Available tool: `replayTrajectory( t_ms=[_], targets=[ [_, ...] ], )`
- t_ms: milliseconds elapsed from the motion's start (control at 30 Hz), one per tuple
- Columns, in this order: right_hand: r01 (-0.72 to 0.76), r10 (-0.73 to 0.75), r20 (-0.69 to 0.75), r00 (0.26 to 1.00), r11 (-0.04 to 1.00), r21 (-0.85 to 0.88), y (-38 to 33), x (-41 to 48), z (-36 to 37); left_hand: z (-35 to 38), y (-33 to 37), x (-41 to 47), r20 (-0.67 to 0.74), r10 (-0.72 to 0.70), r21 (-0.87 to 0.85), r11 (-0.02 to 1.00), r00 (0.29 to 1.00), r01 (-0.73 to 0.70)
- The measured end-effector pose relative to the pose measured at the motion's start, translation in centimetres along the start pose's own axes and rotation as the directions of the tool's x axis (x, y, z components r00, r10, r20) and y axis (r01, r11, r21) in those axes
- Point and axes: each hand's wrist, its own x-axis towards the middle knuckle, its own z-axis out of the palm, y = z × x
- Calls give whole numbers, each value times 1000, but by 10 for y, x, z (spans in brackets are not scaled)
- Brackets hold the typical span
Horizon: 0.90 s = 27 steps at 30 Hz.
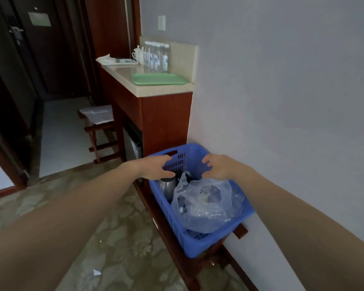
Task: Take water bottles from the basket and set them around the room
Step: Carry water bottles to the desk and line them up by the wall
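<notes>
Forearms out: left hand [156, 168] and right hand [218, 168] hover over the blue basket [198, 240], fingers [164, 159] loosely curled, holding nothing. I judge I'm reaching in; a plastic bag [206, 204] hides any bottles, so next I'd part it.

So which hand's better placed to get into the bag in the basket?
Right, probably. The right hand hovers open just above the top of the plastic bag in the basket; the left hand is over the metal pot beside it.
</notes>
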Motion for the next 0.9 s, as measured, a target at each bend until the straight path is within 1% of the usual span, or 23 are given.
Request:
replayTrajectory(
  t_ms=[133, 267, 367, 467, 533, 600, 633, 733, 833, 900],
  targets=[
    [-58, 57, 23, 998, 998, 25, 38, 45, 1, 5, 2, 64, 58, 7, 0, 1000, 998, -7],
    [-102, 100, 53, 994, 994, 38, 70, 80, 15, 22, 3, 114, 175, 38, -40, 999, 984, -31],
    [-107, 104, 84, 991, 994, 35, 85, 105, 31, 37, -1, 147, 256, 53, -44, 998, 965, -43],
    [-115, 108, 144, 984, 993, 36, 97, 131, 47, 60, -8, 183, 374, 52, -14, 999, 926, -50],
    [-140, 133, 182, 974, 990, 28, 104, 146, 58, 74, -14, 202, 462, 42, 13, 998, 886, -54],
    [-166, 157, 217, 963, 986, 20, 112, 164, 70, 92, -21, 228, 536, 33, -10, 999, 844, -33],
    [-179, 170, 228, 959, 984, 16, 115, 173, 77, 102, -25, 241, 559, 34, -34, 999, 828, -18],
    [-202, 190, 214, 958, 979, 36, 118, 200, 99, 128, -33, 271, 625, 17, -7, 1000, 781, -16],
    [-190, 176, 263, 948, 981, 27, 121, 231, 127, 153, -40, 298, 678, -86, 92, 995, 730, 32],
    [-175, 161, 249, 955, 984, 36, 122, 248, 146, 168, -44, 310, 686, -101, 90, 994, 721, 54]
  ],
)
